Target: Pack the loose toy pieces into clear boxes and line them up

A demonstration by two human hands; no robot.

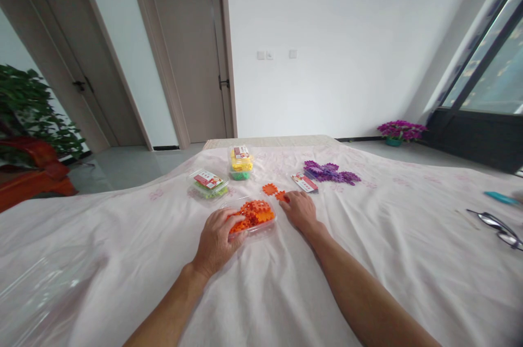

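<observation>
On the white cloth, both forearms reach forward, palms down. The left hand curls its fingers over a clear tray, gripping it. The right hand lies flat, fingers together, tips touching a loose orange piece; a pinch cannot be told. Pale doors stand far beyond the fingertips. Toothed orange pieces heap the tray between both hands' fingers.

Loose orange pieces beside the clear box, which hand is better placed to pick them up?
Right, likely. The right hand is already at the loose orange pieces, while the left hand rests on the clear box, farther from them.
</observation>
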